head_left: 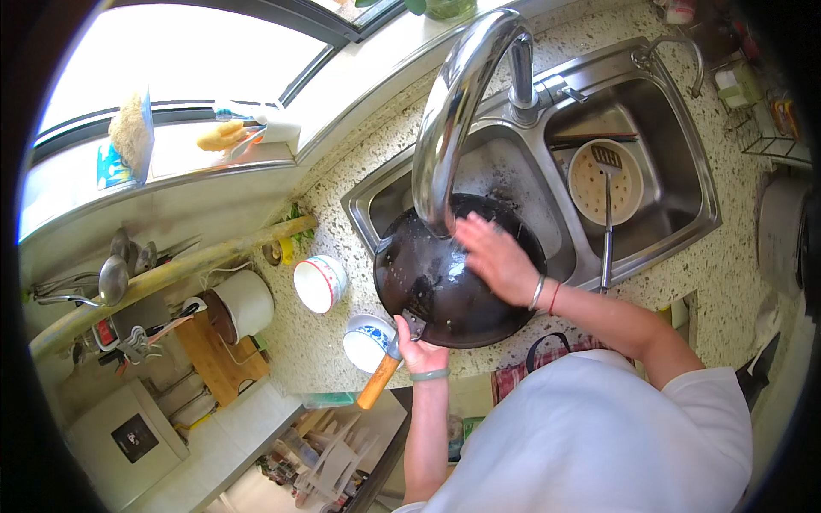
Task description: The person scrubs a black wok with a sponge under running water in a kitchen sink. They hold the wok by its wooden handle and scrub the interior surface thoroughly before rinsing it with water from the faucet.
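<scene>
A dark, wet wok [462, 291] is tilted over the left sink basin and the counter's front edge, its rounded surface facing me. My left hand [417, 349] grips it where the metal bracket meets the wooden handle [378, 382], which points down and left. Across the wok's upper right side lies my right hand [498, 258], fingers stretched out and slightly blurred, holding nothing. The curved chrome faucet [436, 128] ends just above the wok, beside my right fingertips. Whether water runs from it, I cannot tell.
In the right basin [676, 205] sits a cream colander [584, 192] with a slotted turner [608, 222] across it. Left of the wok stand a red-rimmed bowl [318, 286] and a blue-patterned bowl [363, 346]. Utensils [114, 278] hang at the far left; a window [188, 60] is behind.
</scene>
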`<action>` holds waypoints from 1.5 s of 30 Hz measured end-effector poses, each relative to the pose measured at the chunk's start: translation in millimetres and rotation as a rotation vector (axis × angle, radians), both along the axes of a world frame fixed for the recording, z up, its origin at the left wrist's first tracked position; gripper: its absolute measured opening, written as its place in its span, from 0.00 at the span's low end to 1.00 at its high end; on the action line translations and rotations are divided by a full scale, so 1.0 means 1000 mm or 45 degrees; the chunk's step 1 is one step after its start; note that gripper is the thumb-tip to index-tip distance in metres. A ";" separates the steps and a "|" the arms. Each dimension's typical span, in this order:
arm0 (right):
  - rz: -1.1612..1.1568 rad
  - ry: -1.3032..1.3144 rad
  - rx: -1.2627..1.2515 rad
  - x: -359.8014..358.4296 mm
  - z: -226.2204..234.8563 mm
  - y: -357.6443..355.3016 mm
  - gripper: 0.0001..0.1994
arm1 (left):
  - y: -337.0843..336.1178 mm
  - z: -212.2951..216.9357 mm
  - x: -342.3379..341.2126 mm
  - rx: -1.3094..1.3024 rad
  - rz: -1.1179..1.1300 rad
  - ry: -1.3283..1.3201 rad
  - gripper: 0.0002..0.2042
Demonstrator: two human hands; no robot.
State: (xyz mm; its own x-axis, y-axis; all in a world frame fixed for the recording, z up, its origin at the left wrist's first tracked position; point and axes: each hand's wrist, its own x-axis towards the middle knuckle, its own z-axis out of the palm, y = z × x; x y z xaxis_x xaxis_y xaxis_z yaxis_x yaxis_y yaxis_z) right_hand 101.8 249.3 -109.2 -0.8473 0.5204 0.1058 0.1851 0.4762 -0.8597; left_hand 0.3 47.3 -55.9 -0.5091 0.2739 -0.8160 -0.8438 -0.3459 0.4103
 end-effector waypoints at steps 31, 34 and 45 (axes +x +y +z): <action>-0.017 -0.346 0.045 -0.042 -0.039 0.038 0.25 | 0.011 -0.016 0.014 0.088 -0.075 0.038 0.29; -0.083 -0.414 0.036 -0.043 -0.044 0.042 0.25 | 0.011 -0.018 0.012 0.134 -0.047 0.035 0.28; 0.050 -0.422 0.038 -0.051 -0.023 0.043 0.26 | 0.003 -0.036 0.024 0.123 -0.042 -0.121 0.29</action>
